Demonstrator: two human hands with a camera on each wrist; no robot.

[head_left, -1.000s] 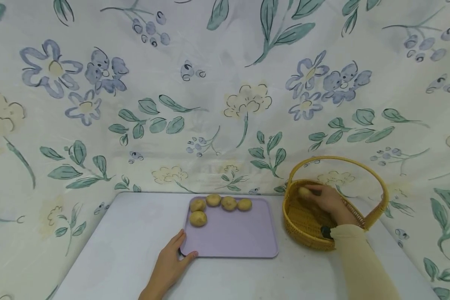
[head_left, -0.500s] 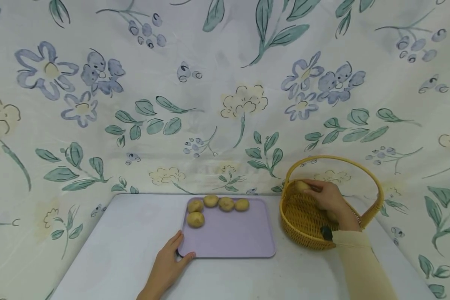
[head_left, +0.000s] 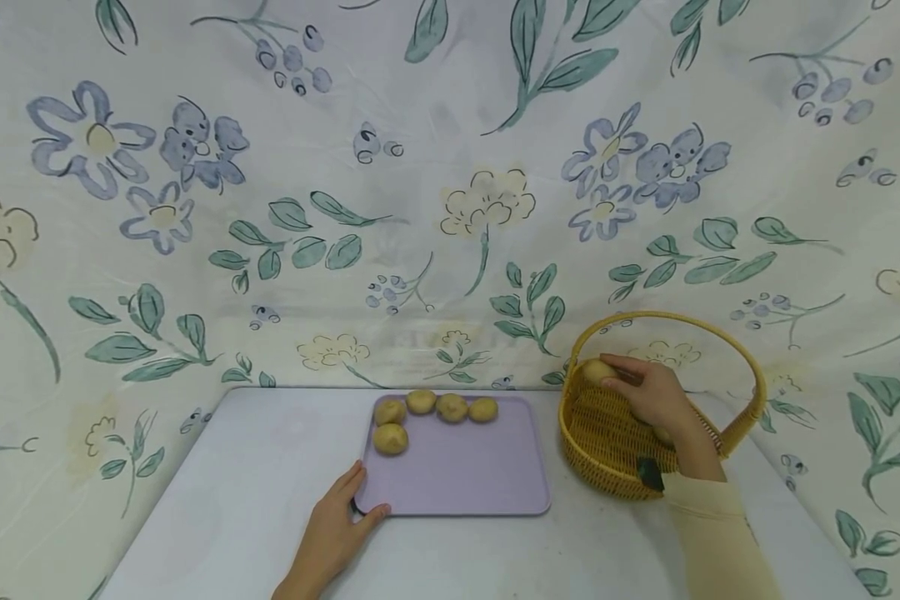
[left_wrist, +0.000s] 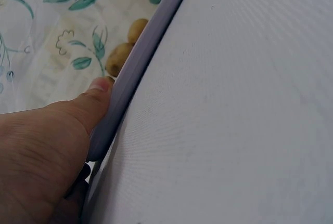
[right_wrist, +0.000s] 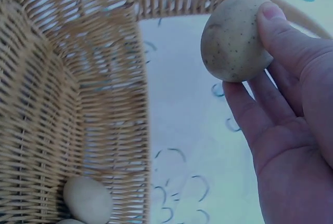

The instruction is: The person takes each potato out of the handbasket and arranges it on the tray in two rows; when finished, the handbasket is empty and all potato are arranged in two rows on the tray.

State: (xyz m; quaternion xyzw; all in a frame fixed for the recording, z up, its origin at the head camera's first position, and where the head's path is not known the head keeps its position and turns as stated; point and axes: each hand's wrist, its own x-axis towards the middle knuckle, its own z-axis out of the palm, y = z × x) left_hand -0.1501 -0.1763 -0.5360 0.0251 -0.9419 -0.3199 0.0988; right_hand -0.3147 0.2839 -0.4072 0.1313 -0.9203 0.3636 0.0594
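Observation:
My right hand (head_left: 656,396) pinches a potato (head_left: 596,371) between thumb and fingers, at the far rim of a wicker basket (head_left: 607,479). Close up in the right wrist view, this potato (right_wrist: 237,37) is speckled and pale, and the basket wall (right_wrist: 112,104) stands left of it. Lower inside the basket lies another potato (right_wrist: 87,199), with part of one more at the frame's bottom edge. My left hand (head_left: 333,521) rests at the near left corner of a lilac tray (head_left: 465,479), its thumb (left_wrist: 99,91) along the rim. Several potatoes (head_left: 452,407) sit on the tray's far and left sides.
The basket's tall arched handle (head_left: 667,317) rises over its opening. A white table (head_left: 217,492) carries tray and basket, which stand side by side with a narrow gap. Floral cloth (head_left: 390,183) hangs directly behind the table's far edge.
My right hand has lifted the potato from within the basket up to the far rim, shifting slightly left. The left hand and the potatoes on the tray have stayed in place.

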